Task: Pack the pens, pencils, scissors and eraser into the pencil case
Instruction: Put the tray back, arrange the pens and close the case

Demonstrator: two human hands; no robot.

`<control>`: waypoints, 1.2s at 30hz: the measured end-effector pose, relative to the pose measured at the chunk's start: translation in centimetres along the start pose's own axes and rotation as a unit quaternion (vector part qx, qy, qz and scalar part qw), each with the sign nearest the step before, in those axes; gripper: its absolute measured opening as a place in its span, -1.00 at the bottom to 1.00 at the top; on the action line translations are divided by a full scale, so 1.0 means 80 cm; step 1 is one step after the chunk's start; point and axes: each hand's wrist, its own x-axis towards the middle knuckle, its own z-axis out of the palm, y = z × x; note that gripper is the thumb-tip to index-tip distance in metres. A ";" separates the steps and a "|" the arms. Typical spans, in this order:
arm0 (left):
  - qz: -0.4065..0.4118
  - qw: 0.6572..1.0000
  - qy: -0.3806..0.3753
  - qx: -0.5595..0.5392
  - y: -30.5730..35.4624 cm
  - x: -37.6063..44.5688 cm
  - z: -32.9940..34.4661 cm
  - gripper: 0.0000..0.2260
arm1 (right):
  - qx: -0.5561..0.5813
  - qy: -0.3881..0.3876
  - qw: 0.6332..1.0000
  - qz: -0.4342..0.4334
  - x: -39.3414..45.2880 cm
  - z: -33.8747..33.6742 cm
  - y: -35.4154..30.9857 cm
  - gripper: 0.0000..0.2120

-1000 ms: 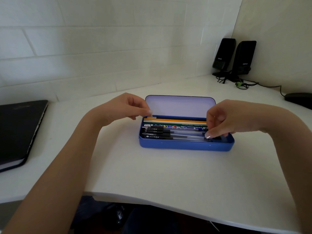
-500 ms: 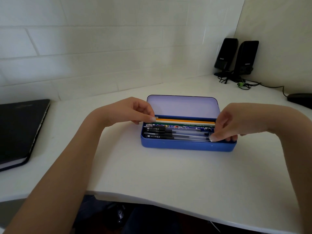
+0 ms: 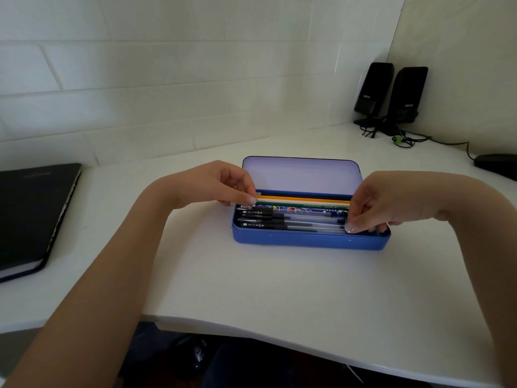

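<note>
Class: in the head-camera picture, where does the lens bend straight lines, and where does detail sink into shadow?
Head view: the wide lens bows the wall tiles and the desk edge; the space under the desk is near black, and the notebook shows little detail.

Soft, rather dim daylight fills the scene, brighter on the right wall [image 3: 461, 37] than on the tiled wall [image 3: 140, 79] at left. The white desk [image 3: 251, 275] shows no glare, and only faint shadows lie under the forearms. Wide-angle distortion bends the tile lines and stretches the arms near the lower corners.
</note>
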 end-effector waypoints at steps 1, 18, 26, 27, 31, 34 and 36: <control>0.000 1.000 0.001 0.000 0.000 0.000 0.000 -0.79 | 0.003 0.006 1.000 -0.001 0.001 0.000 0.000 -0.80; -0.002 1.000 -0.006 0.001 0.003 -0.003 0.001 -0.78 | 0.015 -0.002 1.000 0.007 0.002 0.000 0.001 -0.82; -0.003 1.000 -0.008 0.006 0.002 -0.003 0.000 -0.79 | 0.024 0.004 1.000 0.014 0.005 0.003 -0.002 -0.79; -0.002 1.000 -0.008 0.005 0.002 -0.003 0.001 -0.79 | 0.029 0.002 0.999 0.014 0.006 0.003 -0.002 -0.80; -0.001 1.000 -0.008 0.004 0.002 -0.003 0.000 -0.80 | 0.045 -0.005 0.999 0.014 0.008 0.004 -0.002 -0.83; -0.004 1.000 0.007 0.005 0.000 -0.001 -0.001 -0.83 | 0.058 0.008 0.998 0.006 0.005 0.002 -0.003 -0.84; -0.006 0.999 0.034 0.005 -0.003 0.002 -0.004 -0.89 | 0.086 0.047 0.995 0.002 0.004 -0.001 -0.002 -0.83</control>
